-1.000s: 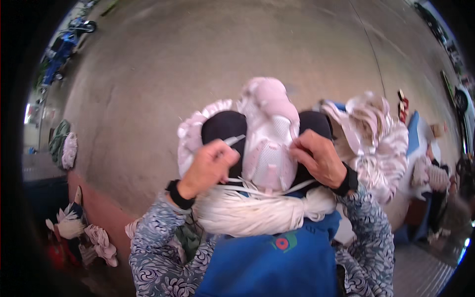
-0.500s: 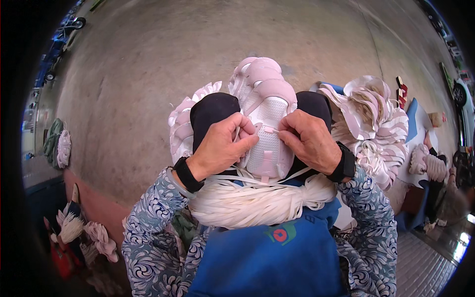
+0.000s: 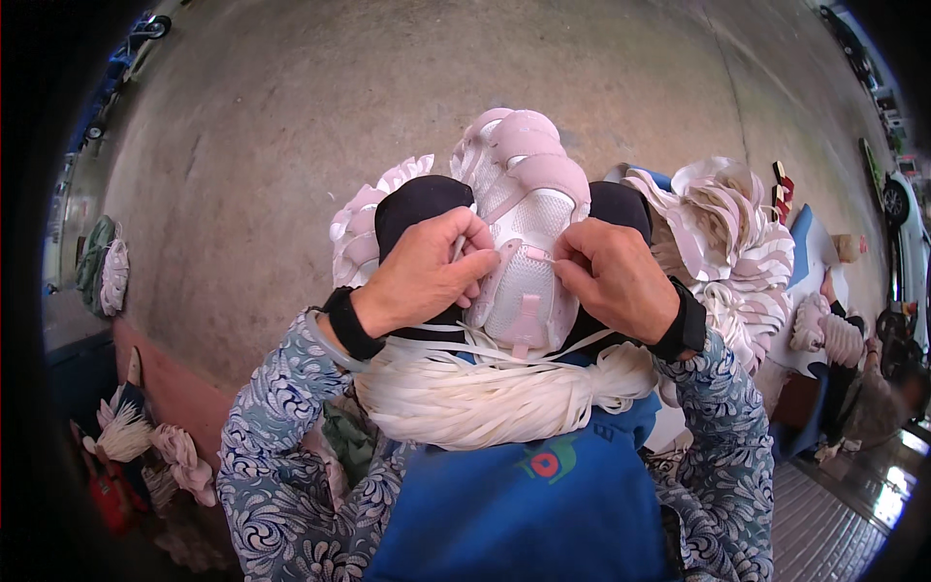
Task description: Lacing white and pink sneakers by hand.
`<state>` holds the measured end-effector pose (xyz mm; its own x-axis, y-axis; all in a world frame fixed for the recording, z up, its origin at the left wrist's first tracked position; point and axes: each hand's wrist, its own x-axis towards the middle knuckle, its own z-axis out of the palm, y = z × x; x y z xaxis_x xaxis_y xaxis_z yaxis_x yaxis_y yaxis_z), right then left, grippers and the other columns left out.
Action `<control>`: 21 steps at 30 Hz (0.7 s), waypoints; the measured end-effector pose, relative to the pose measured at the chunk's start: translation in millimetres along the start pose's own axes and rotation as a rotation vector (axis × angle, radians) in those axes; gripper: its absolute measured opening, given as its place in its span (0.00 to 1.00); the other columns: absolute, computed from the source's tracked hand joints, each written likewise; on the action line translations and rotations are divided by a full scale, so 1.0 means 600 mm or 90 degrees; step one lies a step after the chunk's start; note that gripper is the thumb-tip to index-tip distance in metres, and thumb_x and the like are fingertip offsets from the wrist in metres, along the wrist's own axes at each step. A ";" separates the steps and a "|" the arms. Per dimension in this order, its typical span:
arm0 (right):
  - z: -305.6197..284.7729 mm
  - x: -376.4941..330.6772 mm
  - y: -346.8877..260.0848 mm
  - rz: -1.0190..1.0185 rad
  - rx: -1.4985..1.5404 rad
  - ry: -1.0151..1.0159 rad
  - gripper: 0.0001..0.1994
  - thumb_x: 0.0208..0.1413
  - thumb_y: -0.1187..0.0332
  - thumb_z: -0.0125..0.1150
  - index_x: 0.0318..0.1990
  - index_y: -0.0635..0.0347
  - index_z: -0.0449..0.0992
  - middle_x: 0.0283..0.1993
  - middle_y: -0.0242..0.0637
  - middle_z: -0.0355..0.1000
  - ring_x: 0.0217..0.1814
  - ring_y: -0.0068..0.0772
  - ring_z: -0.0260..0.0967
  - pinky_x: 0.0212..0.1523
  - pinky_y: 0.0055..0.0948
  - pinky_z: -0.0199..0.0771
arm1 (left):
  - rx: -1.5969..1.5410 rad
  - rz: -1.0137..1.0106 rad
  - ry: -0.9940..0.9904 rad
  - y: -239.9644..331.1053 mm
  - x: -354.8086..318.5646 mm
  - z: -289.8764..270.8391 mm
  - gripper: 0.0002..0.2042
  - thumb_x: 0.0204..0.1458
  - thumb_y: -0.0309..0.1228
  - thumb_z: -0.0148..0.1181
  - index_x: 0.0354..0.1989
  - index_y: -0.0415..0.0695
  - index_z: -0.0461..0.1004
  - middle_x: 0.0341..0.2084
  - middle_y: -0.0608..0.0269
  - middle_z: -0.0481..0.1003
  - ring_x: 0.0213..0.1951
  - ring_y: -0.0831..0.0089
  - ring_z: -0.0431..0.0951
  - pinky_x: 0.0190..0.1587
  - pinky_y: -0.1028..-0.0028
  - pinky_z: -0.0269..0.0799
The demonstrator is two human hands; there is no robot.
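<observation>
Between my knees lies a pink and white shoe upper (image 3: 524,301), its mesh tongue toward me. It belongs to a nested row of similar uppers (image 3: 521,145) reaching away from me. At its left edge my left hand (image 3: 433,270) is closed in a pinch, a thin pale end showing between the fingers, probably a shoelace. My right hand (image 3: 623,281) pinches a white shoelace at the right side of the tongue, beside the small pink loop. A thick bundle of off-white shoelaces (image 3: 475,393) lies across my lap, with loose strands running toward the upper.
A blue apron (image 3: 524,504) covers my lap. More pink and white uppers (image 3: 354,233) sit beyond my left knee, and a large heap of uppers (image 3: 722,233) stands at the right. Farther right is another person (image 3: 878,398). Bundled laces (image 3: 126,434) lie at lower left.
My fingertips have moved slightly apart, the left hand a little to the left and the right hand a little to the right. The upper stays between them.
</observation>
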<state>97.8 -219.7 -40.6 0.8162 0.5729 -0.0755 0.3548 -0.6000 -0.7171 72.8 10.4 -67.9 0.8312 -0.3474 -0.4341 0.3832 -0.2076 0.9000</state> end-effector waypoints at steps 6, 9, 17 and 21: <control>0.006 0.001 0.002 0.029 0.041 -0.004 0.06 0.48 0.73 0.56 0.28 0.69 0.74 0.27 0.55 0.71 0.32 0.56 0.71 0.34 0.42 0.70 | 0.036 0.025 -0.018 -0.010 0.012 0.006 0.09 0.54 0.27 0.61 0.37 0.40 0.67 0.24 0.71 0.70 0.23 0.86 0.71 0.25 0.83 0.72; 0.005 0.000 0.002 0.032 0.046 0.003 0.07 0.49 0.72 0.56 0.28 0.70 0.73 0.27 0.55 0.71 0.31 0.56 0.71 0.33 0.41 0.70 | 0.027 0.046 -0.011 -0.015 0.012 0.003 0.08 0.55 0.28 0.60 0.36 0.40 0.67 0.23 0.70 0.71 0.22 0.85 0.72 0.24 0.83 0.72; 0.001 0.002 0.003 0.046 0.035 -0.007 0.07 0.49 0.72 0.56 0.27 0.70 0.72 0.26 0.55 0.71 0.30 0.56 0.70 0.33 0.42 0.69 | 0.037 -0.027 0.007 0.007 -0.001 -0.024 0.06 0.56 0.29 0.58 0.34 0.41 0.68 0.23 0.68 0.73 0.22 0.83 0.75 0.24 0.83 0.72; 0.009 0.004 -0.002 0.036 0.027 -0.001 0.07 0.48 0.73 0.55 0.26 0.70 0.72 0.26 0.55 0.70 0.31 0.56 0.70 0.34 0.44 0.68 | -0.108 -0.002 -0.029 -0.007 0.007 -0.001 0.07 0.55 0.28 0.59 0.36 0.41 0.68 0.23 0.69 0.72 0.22 0.84 0.74 0.25 0.83 0.71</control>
<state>97.0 -214.7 -43.4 0.8341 0.5390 -0.1175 0.2879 -0.6070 -0.7407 74.9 10.5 -73.7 0.8120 -0.3895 -0.4347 0.4513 -0.0533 0.8908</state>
